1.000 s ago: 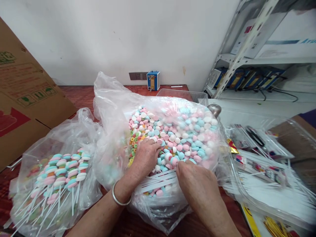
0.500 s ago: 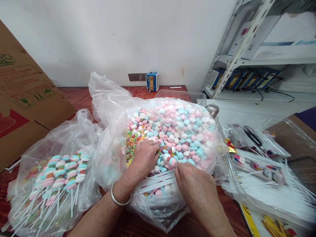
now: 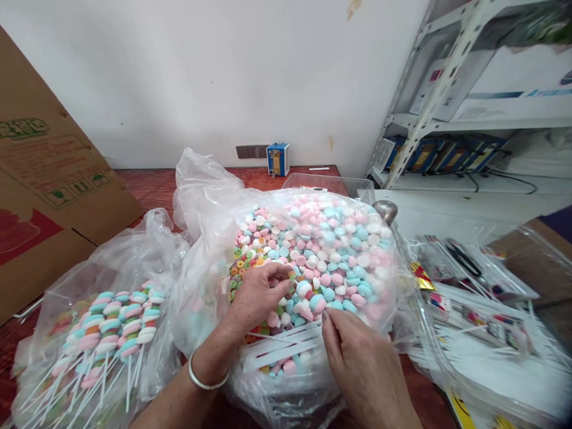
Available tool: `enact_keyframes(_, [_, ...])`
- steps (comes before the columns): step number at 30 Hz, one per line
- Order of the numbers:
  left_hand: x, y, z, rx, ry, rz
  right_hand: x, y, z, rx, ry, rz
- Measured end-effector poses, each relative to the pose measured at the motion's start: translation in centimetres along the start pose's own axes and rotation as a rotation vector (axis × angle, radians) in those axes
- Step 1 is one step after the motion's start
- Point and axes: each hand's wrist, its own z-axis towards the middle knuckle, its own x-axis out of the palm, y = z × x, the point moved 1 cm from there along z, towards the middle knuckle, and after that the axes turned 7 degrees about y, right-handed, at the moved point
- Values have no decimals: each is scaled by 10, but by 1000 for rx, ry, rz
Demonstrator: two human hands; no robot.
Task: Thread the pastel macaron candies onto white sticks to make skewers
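Note:
A large clear plastic bag [image 3: 201, 238] lies open in front of me, full of pink, blue and white button-shaped candies [image 3: 330, 262] and small coloured gummy rings. My left hand [image 3: 261, 295] is over the candies, thumb and fingertips pinched on a gummy ring [image 3: 291, 283]. My right hand [image 3: 369, 357] is closed at the bag's near side. From its fingertips a candy skewer [image 3: 305, 291] points up and left, with blue, white, red and pink pieces; its stick is mostly hidden in the hand. White sticks [image 3: 286, 344] lie on the candies between my wrists.
Finished candy skewers [image 3: 109, 328] rest on another plastic bag at left, beside a cardboard box [image 3: 53, 179]. At right, a clear tray [image 3: 429, 339] holds white sticks and packets. A metal scoop [image 3: 385, 210] sits behind the bag. Shelving [image 3: 429, 113] stands at back right.
My left hand has drawn its fingers up from among the candies into a pinch near the skewer. My right hand keeps its hold on the skewer. The view has tilted slightly upward.

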Motion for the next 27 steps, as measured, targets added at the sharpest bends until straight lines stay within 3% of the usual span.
enact_keyframes(3, [2, -2, -1, -30, 11, -313, 16, 0, -9, -18, -125, 235])
enact_keyframes(6, [10, -6, -2, -62, -89, -591, 32, 6, -18, 23, -232, 440])
enact_keyframes(9, [24, -11, -4, -80, -173, -905, 43, 13, -22, 63, -268, 597])
enact_keyframes(13, [39, -15, -9, -69, -179, -1171, 50, 16, -21, 103, -252, 749])
enact_keyframes(19, [43, -16, -15, -58, -102, -1222, 46, 9, -21, 51, -212, 760])
enact_keyframes(24, [36, -18, -18, 5, 68, -1120, 40, -9, -33, -40, -289, 471])
enact_keyframes(27, [39, -13, -20, 2, 87, -1098, 38, -16, -42, -69, -310, 324])
